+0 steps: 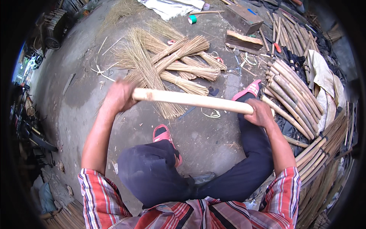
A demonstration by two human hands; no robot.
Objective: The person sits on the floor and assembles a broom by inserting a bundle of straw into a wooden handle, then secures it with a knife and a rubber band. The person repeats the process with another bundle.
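A pale wooden pole (194,100) spans crosswise before the person; the left hand (119,95), blurred, is wrapped around one end, and the right hand (260,113) grips near the other. Beyond it, bundles of thin stalks (173,56) lie crossed on the floor (82,129).

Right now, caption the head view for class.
Right hand grips a pale pole, left hand at its other end; bundled stalks beyond.
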